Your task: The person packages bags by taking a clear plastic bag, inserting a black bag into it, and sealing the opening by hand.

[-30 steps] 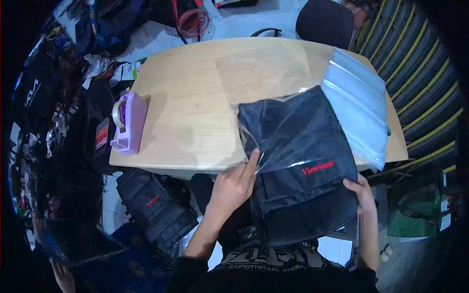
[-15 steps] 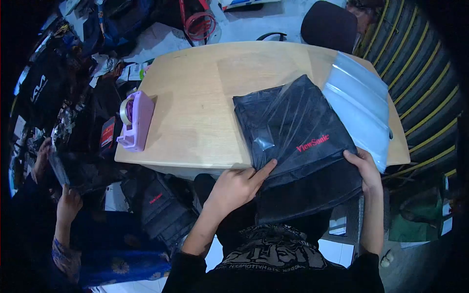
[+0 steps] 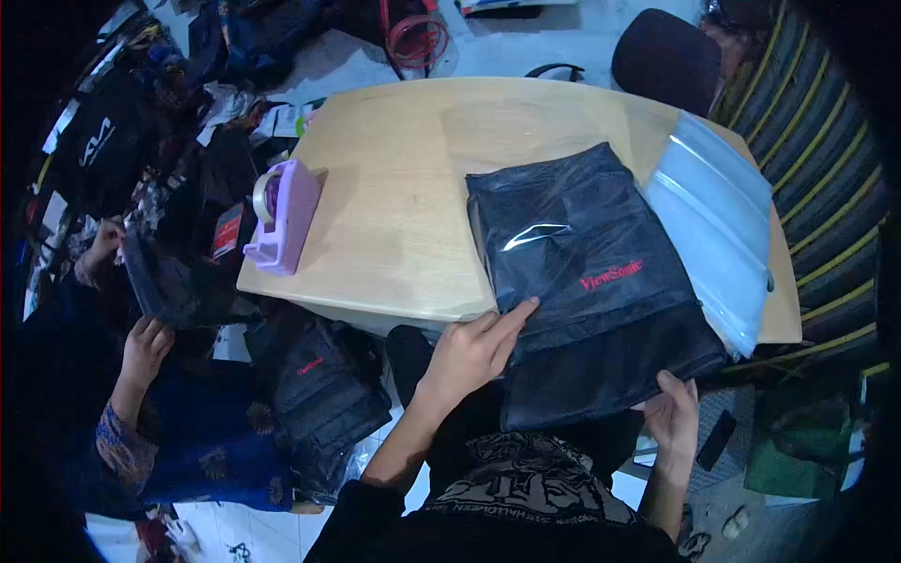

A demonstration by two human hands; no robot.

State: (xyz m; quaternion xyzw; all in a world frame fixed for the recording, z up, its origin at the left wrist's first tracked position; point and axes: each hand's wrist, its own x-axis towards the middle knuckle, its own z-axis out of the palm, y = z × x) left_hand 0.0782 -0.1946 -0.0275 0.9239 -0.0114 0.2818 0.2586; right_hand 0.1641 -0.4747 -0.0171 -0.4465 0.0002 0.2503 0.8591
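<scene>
A black bag with red ViewSonic lettering (image 3: 601, 310) lies in a clear, shiny plastic sleeve (image 3: 540, 239), partly on the table with its lower end over the front edge. My left hand (image 3: 474, 352) grips its left edge, the index finger stretched out on top and the other fingers curled. At the lower right corner, my right hand (image 3: 674, 411) pinches the bag's lower edge, thumb above and fingers largely underneath. Right of the bag lies a stack of clear plastic sleeves (image 3: 718, 225).
A purple tape dispenser (image 3: 291, 220) stands at the left end of the wooden table (image 3: 394, 188). At left, a co-worker's hands (image 3: 147, 347) hold a dark item. Another black ViewSonic bag (image 3: 324, 385) rests beside that person. A dark chair (image 3: 666, 56) stands behind the table.
My right hand has moved down from the bag's right side to its lower corner. The bag lies flatter and straighter, its lower part spread out. My left hand keeps its place on the bag.
</scene>
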